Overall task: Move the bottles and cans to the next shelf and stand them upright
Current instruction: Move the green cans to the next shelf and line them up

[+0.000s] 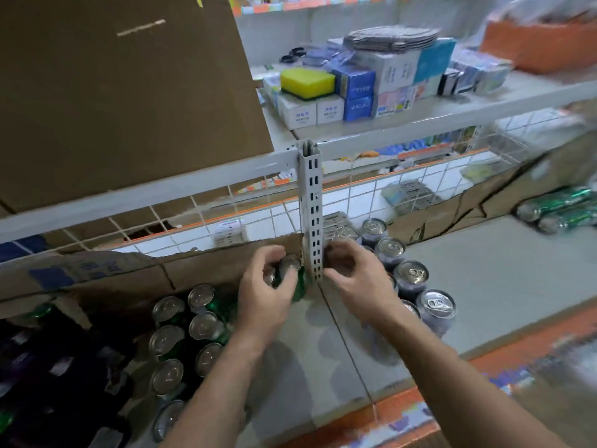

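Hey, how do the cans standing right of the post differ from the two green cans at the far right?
The standing cans are upright, tops up; the green cans lie on their sides. The standing cans look dark purplish; the green cans are green. The standing cans line up by the post; the green cans lie far from it. Both have silver tops and rest on the same shelf.

Dim, flat indoor light; soft shadows below; right edge smeared with blur; wide-angle bending throughout.
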Available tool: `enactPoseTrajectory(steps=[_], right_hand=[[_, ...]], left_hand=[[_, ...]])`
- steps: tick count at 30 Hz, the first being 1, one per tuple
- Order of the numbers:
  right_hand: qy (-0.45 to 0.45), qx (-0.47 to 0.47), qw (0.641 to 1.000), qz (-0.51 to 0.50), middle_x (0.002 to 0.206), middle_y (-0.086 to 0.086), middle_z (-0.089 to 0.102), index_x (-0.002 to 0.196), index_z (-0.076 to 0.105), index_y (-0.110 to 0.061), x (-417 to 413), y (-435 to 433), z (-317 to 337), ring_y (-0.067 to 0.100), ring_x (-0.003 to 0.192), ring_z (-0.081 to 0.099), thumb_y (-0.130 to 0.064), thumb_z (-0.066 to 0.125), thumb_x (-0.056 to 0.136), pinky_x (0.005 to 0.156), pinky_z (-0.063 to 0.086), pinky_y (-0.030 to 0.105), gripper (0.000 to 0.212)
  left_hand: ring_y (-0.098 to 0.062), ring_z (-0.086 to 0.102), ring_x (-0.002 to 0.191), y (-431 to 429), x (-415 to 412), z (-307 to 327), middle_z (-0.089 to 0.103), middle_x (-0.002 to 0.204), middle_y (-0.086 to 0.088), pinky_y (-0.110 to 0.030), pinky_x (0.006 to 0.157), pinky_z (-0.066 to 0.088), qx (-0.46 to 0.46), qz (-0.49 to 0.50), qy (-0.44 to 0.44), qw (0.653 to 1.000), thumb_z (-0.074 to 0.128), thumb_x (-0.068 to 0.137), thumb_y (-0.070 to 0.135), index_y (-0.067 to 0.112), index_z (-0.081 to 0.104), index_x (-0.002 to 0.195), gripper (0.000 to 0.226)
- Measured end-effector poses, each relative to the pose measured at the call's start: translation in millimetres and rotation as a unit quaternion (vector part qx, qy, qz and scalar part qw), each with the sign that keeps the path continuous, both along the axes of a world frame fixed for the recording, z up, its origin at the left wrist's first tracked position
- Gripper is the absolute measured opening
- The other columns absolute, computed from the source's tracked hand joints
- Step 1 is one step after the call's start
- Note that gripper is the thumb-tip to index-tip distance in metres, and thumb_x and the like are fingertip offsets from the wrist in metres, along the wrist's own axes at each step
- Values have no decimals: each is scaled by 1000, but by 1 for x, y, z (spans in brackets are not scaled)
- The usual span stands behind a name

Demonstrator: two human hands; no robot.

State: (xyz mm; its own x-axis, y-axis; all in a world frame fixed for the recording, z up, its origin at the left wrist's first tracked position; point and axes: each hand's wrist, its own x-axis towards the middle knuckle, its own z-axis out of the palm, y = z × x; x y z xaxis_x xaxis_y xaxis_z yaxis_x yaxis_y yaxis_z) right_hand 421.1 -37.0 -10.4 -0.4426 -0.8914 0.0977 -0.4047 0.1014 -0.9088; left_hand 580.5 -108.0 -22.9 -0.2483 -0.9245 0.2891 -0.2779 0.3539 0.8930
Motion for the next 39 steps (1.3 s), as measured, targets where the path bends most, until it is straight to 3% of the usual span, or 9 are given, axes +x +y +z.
enactPoseTrajectory(steps=[11, 16, 19, 23, 27, 29, 35, 38, 39], right_hand=[[100, 51, 955, -273, 134, 5, 65, 134, 62, -21, -157, 184, 14, 26, 123, 59, -18, 73, 90, 92, 42, 29, 46], [76, 97, 944, -306, 105, -4, 60, 137, 59, -22, -244, 264, -9, 2, 78, 60, -19, 72, 89, 77, 39, 24, 50], [53, 127, 942, -305, 119, 0, 61, 137, 59, -26, -298, 303, -19, 15, 88, 67, -19, 72, 88, 74, 44, 20, 51], [33, 139, 938, -315, 120, 2, 61, 136, 59, -28, -360, 336, -22, 20, 66, 67, -21, 72, 88, 57, 45, 10, 51], [25, 139, 944, -299, 139, -5, 57, 139, 58, -25, -400, 343, -28, 10, 121, 52, -19, 70, 91, 93, 35, 20, 50], [10, 146, 945, -293, 142, -5, 56, 139, 58, -25, -415, 337, -34, 10, 127, 49, -17, 68, 91, 96, 33, 20, 49], [-10, 196, 936, -292, 135, 4, 63, 140, 55, -29, -460, 305, -48, 25, 112, 64, -17, 68, 89, 88, 47, 31, 54], [-3, 205, 938, -280, 140, -7, 55, 141, 52, -32, -492, 285, -56, 19, 84, 69, -20, 66, 87, 81, 52, 30, 58], [12, 215, 937, -276, 144, -8, 52, 142, 52, -32, -502, 279, -61, 16, 92, 70, -21, 67, 87, 88, 51, 31, 59]], left_hand=[[0, 62, 115, 103, -161, 32, 69, 115, 17, -20, 100, 48, -15, -274, 27, 961, 71, 91, 9, 29, 66, 118, 34], [2, 60, 118, 169, -275, 8, 69, 119, 16, -33, 103, 49, 8, -330, -14, 944, 71, 91, 12, 30, 63, 122, 37], [4, 60, 116, 204, -340, -6, 69, 118, 17, -35, 105, 49, 30, -340, -32, 939, 70, 93, 15, 30, 63, 123, 34], [4, 58, 117, 235, -410, -19, 67, 121, 18, -34, 107, 47, 61, -343, -53, 936, 68, 94, 19, 33, 62, 125, 34], [-2, 57, 123, 241, -456, -33, 65, 126, 15, -33, 106, 45, 91, -350, -89, 928, 68, 94, 21, 35, 58, 127, 37], [-3, 55, 123, 235, -477, -40, 63, 128, 15, -27, 102, 42, 97, -345, -107, 927, 68, 95, 24, 33, 57, 131, 39], [-5, 55, 124, 199, -532, -57, 63, 130, 11, -17, 89, 37, 105, -347, -129, 923, 68, 95, 21, 26, 57, 135, 42], [-2, 52, 121, 178, -562, -64, 61, 132, 9, -11, 87, 33, 105, -343, -139, 923, 68, 95, 21, 23, 55, 137, 45], [-1, 51, 120, 172, -572, -68, 60, 133, 8, -9, 83, 33, 112, -340, -142, 923, 68, 95, 20, 22, 54, 139, 46]])
